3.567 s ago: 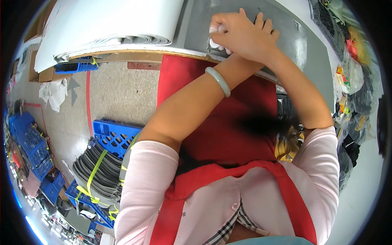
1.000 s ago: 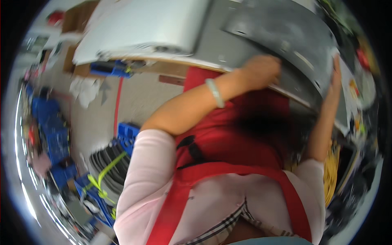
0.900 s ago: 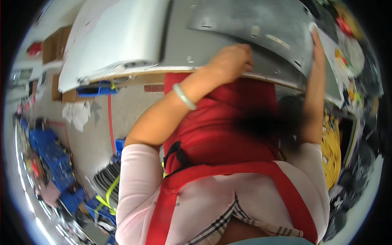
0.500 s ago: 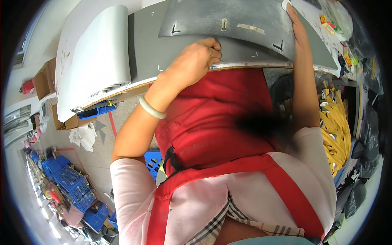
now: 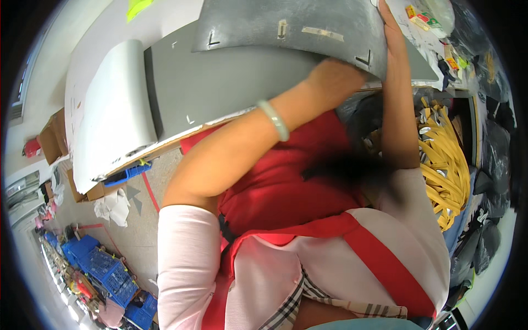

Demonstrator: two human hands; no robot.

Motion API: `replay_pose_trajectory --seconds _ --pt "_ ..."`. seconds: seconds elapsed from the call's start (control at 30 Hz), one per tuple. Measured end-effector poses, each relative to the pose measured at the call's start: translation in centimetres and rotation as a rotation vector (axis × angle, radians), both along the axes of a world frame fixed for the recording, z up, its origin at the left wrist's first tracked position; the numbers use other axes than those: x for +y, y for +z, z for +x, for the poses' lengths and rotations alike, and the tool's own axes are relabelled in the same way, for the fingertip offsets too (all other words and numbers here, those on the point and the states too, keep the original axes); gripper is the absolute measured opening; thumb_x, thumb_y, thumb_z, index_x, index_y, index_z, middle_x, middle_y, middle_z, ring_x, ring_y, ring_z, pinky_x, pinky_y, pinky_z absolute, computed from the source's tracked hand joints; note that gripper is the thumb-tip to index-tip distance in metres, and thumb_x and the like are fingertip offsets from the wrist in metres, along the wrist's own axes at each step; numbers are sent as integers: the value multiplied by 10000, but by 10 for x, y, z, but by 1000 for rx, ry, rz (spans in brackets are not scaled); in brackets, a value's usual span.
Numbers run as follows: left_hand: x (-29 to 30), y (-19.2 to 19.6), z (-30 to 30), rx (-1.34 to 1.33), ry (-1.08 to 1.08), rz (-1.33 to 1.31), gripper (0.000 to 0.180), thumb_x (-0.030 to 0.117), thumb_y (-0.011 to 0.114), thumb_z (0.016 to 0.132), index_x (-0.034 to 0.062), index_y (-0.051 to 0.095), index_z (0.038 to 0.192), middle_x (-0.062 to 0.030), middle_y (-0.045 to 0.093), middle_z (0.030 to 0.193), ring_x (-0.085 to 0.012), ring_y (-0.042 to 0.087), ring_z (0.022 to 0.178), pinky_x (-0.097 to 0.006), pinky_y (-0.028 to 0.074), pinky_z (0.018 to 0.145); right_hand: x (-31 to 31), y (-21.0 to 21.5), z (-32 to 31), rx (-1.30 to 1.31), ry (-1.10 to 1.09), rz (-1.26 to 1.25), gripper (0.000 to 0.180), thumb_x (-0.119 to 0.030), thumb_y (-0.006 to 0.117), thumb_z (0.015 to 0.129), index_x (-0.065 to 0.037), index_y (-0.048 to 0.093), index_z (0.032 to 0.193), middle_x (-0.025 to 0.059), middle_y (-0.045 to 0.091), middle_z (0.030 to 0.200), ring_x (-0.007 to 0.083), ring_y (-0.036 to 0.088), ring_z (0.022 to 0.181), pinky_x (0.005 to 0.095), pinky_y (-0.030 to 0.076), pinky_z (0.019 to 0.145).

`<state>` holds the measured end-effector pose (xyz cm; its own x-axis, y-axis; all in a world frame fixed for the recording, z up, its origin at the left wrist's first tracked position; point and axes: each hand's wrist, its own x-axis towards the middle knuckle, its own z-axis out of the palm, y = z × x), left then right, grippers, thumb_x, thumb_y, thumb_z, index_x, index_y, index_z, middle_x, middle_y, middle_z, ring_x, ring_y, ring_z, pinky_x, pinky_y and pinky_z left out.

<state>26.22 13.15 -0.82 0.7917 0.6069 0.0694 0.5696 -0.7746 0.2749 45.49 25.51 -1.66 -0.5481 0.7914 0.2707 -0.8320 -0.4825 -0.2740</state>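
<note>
A stiff grey template sheet point(image 5: 297, 27) with black corner marks, a slot and strips of tape is lifted above the table. My right hand point(image 5: 389, 30) grips its right edge near the top of the picture, by a small white round piece. My left hand point(image 5: 336, 82), blurred, reaches across to the sheet's lower right corner, and its fingers are hidden beneath the edge. Under the template lies a dark grey flat sheet point(image 5: 220, 82) with small white corner marks. Its left part is covered by a rolled white sheet point(image 5: 113, 99).
The pale worktable point(image 5: 170, 30) has its front edge against my red apron. Yellow straps point(image 5: 443, 165) hang in a bundle at the right, near black plastic bags point(image 5: 495, 176). Blue crates point(image 5: 104, 269) and a cardboard box point(image 5: 54, 135) stand at the left. Small packets point(image 5: 421, 21) lie far right.
My left hand has moved right, from the table's front middle to under the template's right corner. The view has shifted, and a bright yellow-green piece now shows at the top left.
</note>
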Motion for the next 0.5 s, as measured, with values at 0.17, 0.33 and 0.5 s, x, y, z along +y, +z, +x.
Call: replay_pose_trajectory --seconds 0.17,0.33,0.5 --pt "59 -25 13 -494 137 573 296 126 610 863 85 683 1147 -170 716 965 -340 692 864 -395 557 795 -43 54 -59 -633 -689 -193 327 -290 691 978 -79 659 1225 37 712 1034 158 677 865 298 546 804" --pt "71 2 -41 -478 153 572 247 123 635 874 60 686 1106 -181 715 1020 -333 697 925 -408 548 842 0 -39 37 -825 -753 -7 513 -411 566 1039 -59 545 1411 103 637 1332 223 625 1194 367 512 1015" --pt "92 31 -165 -222 416 638 203 121 661 884 34 689 1066 -191 714 1074 -326 702 985 -421 540 888 -14 -34 34 -894 -733 -73 558 -432 509 1059 -42 509 1457 119 612 1374 256 616 1201 365 471 1066"
